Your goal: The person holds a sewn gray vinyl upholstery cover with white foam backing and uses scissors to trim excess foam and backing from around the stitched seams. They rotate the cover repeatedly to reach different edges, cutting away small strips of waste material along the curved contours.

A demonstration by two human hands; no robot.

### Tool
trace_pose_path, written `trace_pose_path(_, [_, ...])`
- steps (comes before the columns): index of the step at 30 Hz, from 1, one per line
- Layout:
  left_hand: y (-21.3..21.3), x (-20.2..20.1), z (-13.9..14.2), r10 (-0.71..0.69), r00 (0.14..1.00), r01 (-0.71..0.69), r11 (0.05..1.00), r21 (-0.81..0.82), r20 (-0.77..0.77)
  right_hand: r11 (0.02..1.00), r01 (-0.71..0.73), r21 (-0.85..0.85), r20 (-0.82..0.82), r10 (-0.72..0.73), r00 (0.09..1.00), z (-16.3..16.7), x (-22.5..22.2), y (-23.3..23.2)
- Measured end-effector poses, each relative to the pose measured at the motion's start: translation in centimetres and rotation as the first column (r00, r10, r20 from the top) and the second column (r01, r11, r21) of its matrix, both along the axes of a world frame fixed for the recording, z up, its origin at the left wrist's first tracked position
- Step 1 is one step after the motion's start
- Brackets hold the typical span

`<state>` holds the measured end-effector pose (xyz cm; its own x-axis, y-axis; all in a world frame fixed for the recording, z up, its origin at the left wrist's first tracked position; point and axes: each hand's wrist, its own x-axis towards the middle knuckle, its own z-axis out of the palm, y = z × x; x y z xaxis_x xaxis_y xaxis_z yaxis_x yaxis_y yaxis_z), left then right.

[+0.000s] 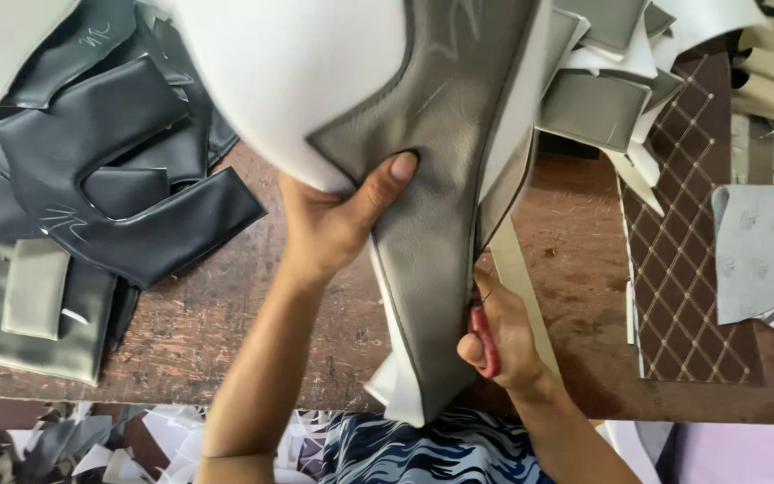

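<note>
The grey leatherette panel (441,224) is held up taut over the wooden table (253,314) by the gripping left hand (338,220), so its edge meets the red-handled scissors (484,341) clasped in the right hand (499,336).

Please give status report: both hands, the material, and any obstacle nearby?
Left hand gripping grey leather piece. Right hand on red-handled scissors, at the piece's right edge. Black cut pieces piled left, apart.
</note>
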<state>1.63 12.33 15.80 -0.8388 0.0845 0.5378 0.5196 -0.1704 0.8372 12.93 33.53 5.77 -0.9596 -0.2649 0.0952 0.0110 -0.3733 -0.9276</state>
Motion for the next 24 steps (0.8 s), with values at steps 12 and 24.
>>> trace_pose_path(12, [0.3,0.0,-2.9,-0.09,0.991,0.071,0.981,0.179,0.1,0.989,-0.071,-0.132,0.006,0.073,0.997,0.1,-0.4,0.5])
trace_pose_path(24, [1.1,1.4,-4.1,-0.211,0.957,0.157,0.954,0.257,0.198,0.992,-0.087,-0.092,-0.127,0.075,0.989,1.7,-0.7,0.6])
